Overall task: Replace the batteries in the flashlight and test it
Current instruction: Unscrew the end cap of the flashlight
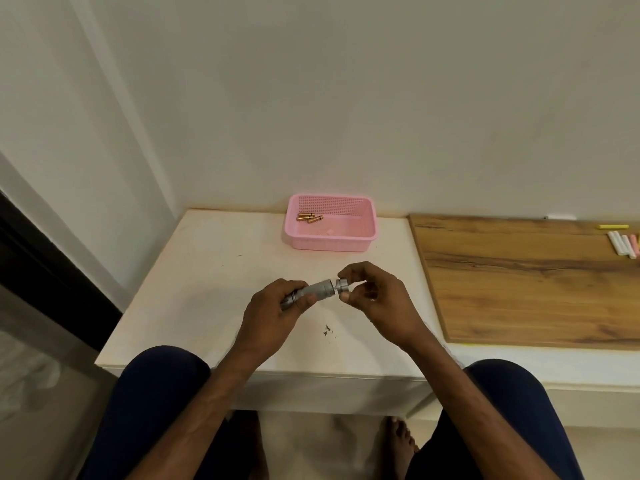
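Observation:
A grey metal flashlight (pixel 317 289) is held level above the white table (pixel 207 271). My left hand (pixel 273 313) grips its body near the head end. My right hand (pixel 375 299) pinches the round end cap (pixel 343 285) with its fingertips, right at the flashlight's right end; a thin gap shows between cap and body. A pink basket (pixel 360 237) stands at the back of the table. Several copper-coloured batteries (pixel 309 217) lie in the basket's left back corner.
A wooden board (pixel 519 278) lies to the right of the table, with several chalk sticks (pixel 623 242) at its far right. A white wall rises close behind the table. My knees sit under the table's front edge.

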